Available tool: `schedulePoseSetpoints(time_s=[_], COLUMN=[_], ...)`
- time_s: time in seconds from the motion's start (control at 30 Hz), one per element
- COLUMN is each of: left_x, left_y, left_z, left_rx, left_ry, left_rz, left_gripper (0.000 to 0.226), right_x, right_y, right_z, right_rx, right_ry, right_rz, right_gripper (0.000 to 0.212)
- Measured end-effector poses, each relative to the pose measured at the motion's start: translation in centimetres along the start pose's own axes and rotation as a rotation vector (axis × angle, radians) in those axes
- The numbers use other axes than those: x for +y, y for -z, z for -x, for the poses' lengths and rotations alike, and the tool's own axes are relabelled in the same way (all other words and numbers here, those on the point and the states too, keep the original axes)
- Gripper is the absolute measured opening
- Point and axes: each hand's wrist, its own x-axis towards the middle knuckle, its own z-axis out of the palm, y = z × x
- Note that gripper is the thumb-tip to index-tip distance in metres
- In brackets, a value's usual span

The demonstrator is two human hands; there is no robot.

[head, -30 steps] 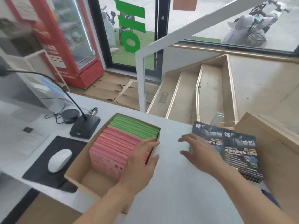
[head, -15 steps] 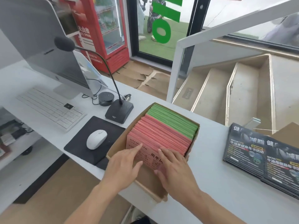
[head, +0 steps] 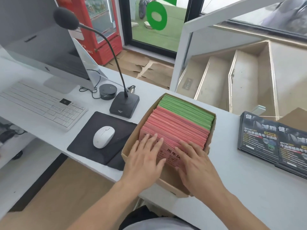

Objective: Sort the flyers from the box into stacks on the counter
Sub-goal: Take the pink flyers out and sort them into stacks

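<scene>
The keyboard (head: 41, 103) sits far left on the counter (head: 249, 188), w/ the mic (head: 123, 105) behind and the mouse (head: 103, 136) on its pad (head: 83, 143) just beside the box (head: 131, 146). None of these block the work, but the mouse is close to the box's left wall.

The left hand (head: 144, 158) lies flat on the front pink flyers (head: 176, 130), fingers straight and a bit spread. It holds nothing yet. The right hand (head: 194, 165) lies flat beside it, fingers also straight, touching the same front flyer. Nothing is gripped by either one.

The pink ones fill the near part of the box, standing on edge; the green flyers (head: 186, 110) stand behind them, at the far end.

Probably the step is to pull out a pink bunch. To do it well, the person should slide fingertips down behind a bunch, pinch from both sides, then lift straight up so pages don't bend on the box wall.

Far right, a dark stack (head: 272, 141) already lies on the counter. Bare counter between box and stack looks like a good spot for pink.
</scene>
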Motion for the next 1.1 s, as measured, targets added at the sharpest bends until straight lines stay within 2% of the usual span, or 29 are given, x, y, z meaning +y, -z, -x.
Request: schedulePoseSetpoints(time_s=[0.13,0.23,0.33,0.4,0.53,0.73,0.97,1.1], left_x=[0.1,-0.2,-0.4,-0.4,-0.4,-0.3,-0.4,-0.3], left_y=[0.6,0.5,0.5,0.6,0.6,0.5,0.3,0.0], left_z=[0.1,0.0,0.0,-0.1,-0.2,-0.3,-0.2,0.0], left_rx=[-0.004,0.0,0.015,0.013,0.014,0.027,0.057,0.094], left_ry=[-0.004,-0.001,0.006,-0.003,-0.018,-0.016,-0.002,0.003], left_rz=[0.001,0.028,0.064,0.065,0.07,0.064,0.07,0.057], left_gripper=[0.068,0.067,0.066,0.066,0.066,0.065,0.062,0.063], right_x=[-2.1,-3.2,-3.3,-3.4,-3.3,-3.0,-3.4,-3.7], right_y=[0.1,0.8,1.5,1.3,0.4,-0.8,-0.7,-0.2], right_z=[0.0,0.1,0.1,-0.1,-0.5,-0.6,-0.4,-0.4], right_rx=[0.061,0.035,-0.023,-0.057,-0.03,0.105,0.047,0.048], right_ry=[-0.028,-0.07,-0.12,-0.136,-0.127,-0.077,-0.056,-0.019], right_rz=[-0.037,-0.067,-0.115,-0.096,0.013,0.096,0.176,0.146], right_gripper=[0.048,0.038,0.043,0.053,0.067,0.059,0.064,0.053])
